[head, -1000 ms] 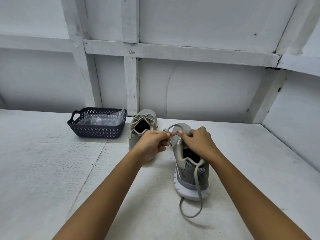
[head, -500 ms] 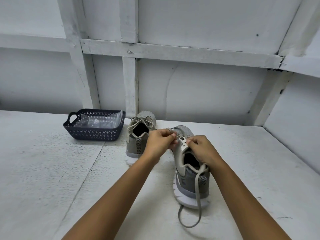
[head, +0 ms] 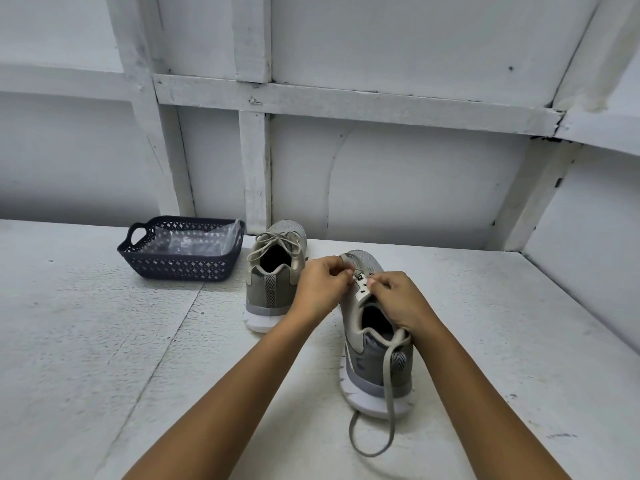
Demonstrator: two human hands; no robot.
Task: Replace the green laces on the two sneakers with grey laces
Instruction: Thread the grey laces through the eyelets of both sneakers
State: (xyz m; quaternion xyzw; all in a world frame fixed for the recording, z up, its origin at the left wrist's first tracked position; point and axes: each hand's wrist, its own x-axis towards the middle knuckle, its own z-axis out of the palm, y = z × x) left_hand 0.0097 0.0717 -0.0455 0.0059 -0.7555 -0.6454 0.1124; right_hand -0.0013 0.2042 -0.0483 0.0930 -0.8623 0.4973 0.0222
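- Bending over a white tabletop (head: 104, 358), a person works with both bare hands at the front of the near sneaker (head: 377, 368), which stands upright with its heel towards the camera.
- The left hand (head: 320, 287) sits at the sneaker's left side, just behind the toe. Its fingers (head: 341, 271) are curled, and thumb and forefinger pinch a short run of the grey lace (head: 388, 386) above the eyelet strip.
- The right hand (head: 394, 299) rests over the sneaker's collar. Its fingers (head: 375, 280) are curled and pinched together against the right edge of the eyelet strip. Whether they hold the lace or the strip itself I cannot tell.
- Between the two hands the pale eyelet strip shows, with several dark eyelets open and unthreaded.
- One free end of the grey lace comes out of the sneaker's opening, hangs over the heel and white sole, and lies in a loose loop on the tabletop just behind the shoe.
- The far sneaker (head: 273, 289) stands just beside the near one, to its left and a little further back, heel also towards the camera. Its tied lace (head: 277, 242) is pale grey-beige and fully threaded, with a bow over the tongue.
- A dark perforated plastic basket (head: 180, 268) with a side handle sits to the left of the far sneaker, near it but apart.
- Inside the basket lies a crumpled clear plastic bag (head: 194, 239); what it contains is not readable.
- Behind everything rises a white-painted panel wall (head: 398, 188) with wooden battens.
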